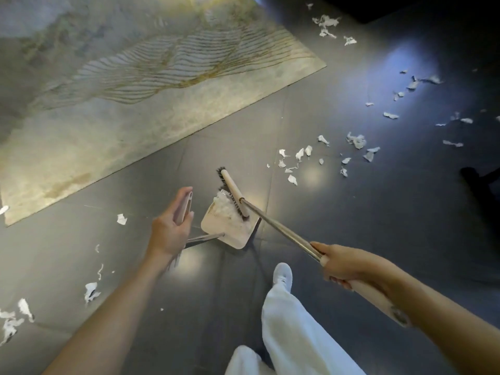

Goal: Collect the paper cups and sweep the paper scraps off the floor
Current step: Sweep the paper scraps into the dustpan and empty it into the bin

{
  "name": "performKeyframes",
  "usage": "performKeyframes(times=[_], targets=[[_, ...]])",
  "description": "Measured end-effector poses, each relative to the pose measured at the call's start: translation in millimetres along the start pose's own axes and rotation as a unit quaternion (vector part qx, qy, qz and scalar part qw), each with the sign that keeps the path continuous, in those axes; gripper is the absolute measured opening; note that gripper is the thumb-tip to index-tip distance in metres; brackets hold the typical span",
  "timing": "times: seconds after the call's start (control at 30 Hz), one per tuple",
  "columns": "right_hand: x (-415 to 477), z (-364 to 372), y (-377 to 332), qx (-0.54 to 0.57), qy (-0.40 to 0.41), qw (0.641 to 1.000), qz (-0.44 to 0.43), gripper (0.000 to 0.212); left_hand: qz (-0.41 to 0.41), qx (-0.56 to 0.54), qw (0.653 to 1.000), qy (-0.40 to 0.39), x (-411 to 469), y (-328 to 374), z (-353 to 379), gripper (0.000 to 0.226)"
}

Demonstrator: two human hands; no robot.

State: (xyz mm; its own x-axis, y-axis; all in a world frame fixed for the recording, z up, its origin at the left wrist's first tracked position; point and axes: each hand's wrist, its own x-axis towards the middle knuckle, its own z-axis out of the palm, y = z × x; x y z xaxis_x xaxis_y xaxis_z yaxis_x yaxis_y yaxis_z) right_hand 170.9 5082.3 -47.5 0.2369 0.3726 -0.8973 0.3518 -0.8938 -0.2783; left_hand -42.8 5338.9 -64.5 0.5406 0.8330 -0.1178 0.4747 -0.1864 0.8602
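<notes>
The floor [351, 239] is laid in dark grey glossy tiles with thin joints and shows soft patches of reflected light [422, 74]. A large pale rug [121, 90] with wavy gold lines lies angled across the upper left. A dark furniture base [479, 180] stands at the right edge.

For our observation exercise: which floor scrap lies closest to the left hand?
The lone scrap just left of the left hand, by the rug; others lie farther off.

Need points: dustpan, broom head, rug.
dustpan [234, 235]: head view, bare pan floor behind the swept scraps.
broom head [234, 192]: head view, middle of the wooden block above the bristles.
rug [140, 109]: head view, patterned middle.
</notes>
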Motion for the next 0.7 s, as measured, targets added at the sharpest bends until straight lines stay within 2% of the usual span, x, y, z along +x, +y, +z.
performKeyframes(times=[0.13, 0.2, 0.3, 0.43, 0.57, 0.7], targets=[[18, -67, 6, 0.049, 0.055, 0.997, 0.015, 0.078, 0.026, 0.031, 0.999, -0.026, 65, 28, 37, 0.053], [27, -99, 8, 0.054, 0.074, 0.996, 0.022, 0.079, 0.028, 0.011, 0.999, -0.044, 96, 38, 54, 0.052], [45, -138, 12, 0.075, 0.097, 0.991, 0.05, 0.079, 0.027, -0.012, 0.998, -0.064, 137, 52, 76, 0.06], [70, -181, 14, 0.092, 0.121, 0.984, 0.089, 0.076, 0.045, 0.033, 0.995, -0.078, 194, 67, 101, 0.067], [103, -229, 5, 0.087, 0.123, 0.979, 0.135, 0.081, 0.043, 0.032, 0.987, -0.15, 256, 81, 131, 0.073], [148, -290, -14, 0.044, 0.137, 0.976, 0.164, 0.08, 0.087, 0.081, 0.977, -0.176, 322, 100, 155, 0.058]])
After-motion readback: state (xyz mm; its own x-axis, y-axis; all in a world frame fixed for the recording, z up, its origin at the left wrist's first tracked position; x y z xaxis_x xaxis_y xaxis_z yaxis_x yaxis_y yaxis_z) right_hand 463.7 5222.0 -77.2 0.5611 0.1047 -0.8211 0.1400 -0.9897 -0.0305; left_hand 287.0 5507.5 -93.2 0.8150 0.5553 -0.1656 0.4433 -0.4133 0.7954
